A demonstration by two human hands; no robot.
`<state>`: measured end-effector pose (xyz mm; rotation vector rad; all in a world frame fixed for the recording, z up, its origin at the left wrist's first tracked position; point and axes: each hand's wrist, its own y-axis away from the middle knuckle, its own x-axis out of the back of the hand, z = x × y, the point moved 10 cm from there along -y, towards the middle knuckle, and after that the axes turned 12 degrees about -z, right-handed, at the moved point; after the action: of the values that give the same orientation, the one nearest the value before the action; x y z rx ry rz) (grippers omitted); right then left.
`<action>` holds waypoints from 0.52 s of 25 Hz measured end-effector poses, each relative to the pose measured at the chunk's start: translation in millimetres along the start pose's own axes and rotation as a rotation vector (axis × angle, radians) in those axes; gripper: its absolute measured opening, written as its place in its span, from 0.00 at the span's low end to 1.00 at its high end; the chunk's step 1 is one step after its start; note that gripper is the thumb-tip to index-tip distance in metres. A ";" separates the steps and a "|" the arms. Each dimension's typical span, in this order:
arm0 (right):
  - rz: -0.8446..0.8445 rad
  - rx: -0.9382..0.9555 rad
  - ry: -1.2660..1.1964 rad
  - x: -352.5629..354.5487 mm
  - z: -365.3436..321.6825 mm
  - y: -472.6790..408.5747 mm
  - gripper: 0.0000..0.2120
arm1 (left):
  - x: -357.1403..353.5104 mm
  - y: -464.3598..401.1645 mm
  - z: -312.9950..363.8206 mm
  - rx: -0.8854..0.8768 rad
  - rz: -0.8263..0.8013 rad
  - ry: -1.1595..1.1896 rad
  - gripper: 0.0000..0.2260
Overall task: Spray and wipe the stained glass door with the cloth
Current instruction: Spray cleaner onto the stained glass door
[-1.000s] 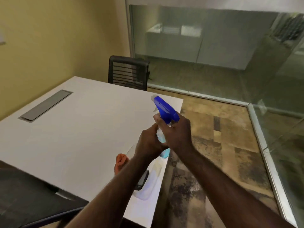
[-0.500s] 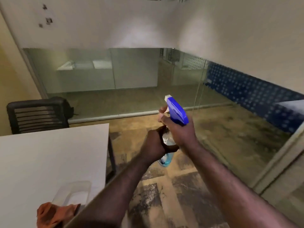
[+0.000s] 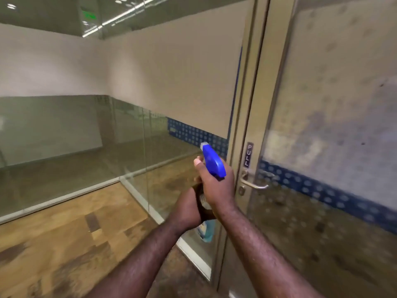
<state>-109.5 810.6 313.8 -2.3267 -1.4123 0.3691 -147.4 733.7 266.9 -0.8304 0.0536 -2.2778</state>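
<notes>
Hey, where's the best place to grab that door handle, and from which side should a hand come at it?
Grip the door handle along its horizontal lever bar, near the free end on the right, coming from the front with the hand over the top. The bar stands off the frame, pivots at its left end under the PULL sign, and looks slim enough to wrap.

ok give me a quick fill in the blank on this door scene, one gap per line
1. The spray bottle has a trigger head coloured ____.
2. The sign above the door handle reads ____.
3. The right hand grips the top of the bottle while the ____ hand holds it lower down.
4. The glass door is on the ____ side of the view.

Missing words: blue; PULL; left; right
</notes>
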 end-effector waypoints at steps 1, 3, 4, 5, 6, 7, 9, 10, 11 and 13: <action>0.056 0.006 0.037 32.1 -2.3 -2.6 0.07 | -23.8 -17.6 12.9 -0.030 -0.030 -0.001 0.19; 0.167 0.051 0.135 89.8 -9.7 -3.8 0.10 | -66.6 -49.3 38.4 -0.082 -0.087 0.011 0.14; 0.220 0.069 0.192 113.2 -13.2 -1.9 0.10 | -85.3 -62.4 49.1 -0.110 -0.113 0.027 0.12; 0.281 0.092 0.247 138.7 -17.9 0.3 0.10 | -105.5 -76.2 61.2 -0.144 -0.150 0.045 0.11; 0.333 0.108 0.290 159.7 -21.0 2.2 0.10 | -123.2 -87.4 71.5 -0.174 -0.194 0.059 0.11; 0.374 0.120 0.318 177.7 -23.6 3.7 0.11 | -138.2 -97.0 81.3 -0.200 -0.234 0.051 0.11; 0.432 0.124 0.370 209.5 -28.3 2.1 0.10 | -164.0 -115.1 98.7 -0.251 -0.311 0.032 0.12; 0.457 0.122 0.388 224.1 -30.8 -1.1 0.10 | -175.7 -124.6 107.0 -0.279 -0.358 0.032 0.14; 0.478 0.112 0.403 237.4 -32.0 -6.0 0.10 | -183.7 -133.2 113.9 -0.300 -0.395 0.034 0.16; 0.509 0.098 0.439 259.7 -35.8 -20.5 0.09 | -193.2 -153.7 124.7 -0.324 -0.446 0.052 0.19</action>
<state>8.0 1043.1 349.6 -2.4631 -0.5821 0.0488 -62.1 994.7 299.8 -1.0287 0.2937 -2.7574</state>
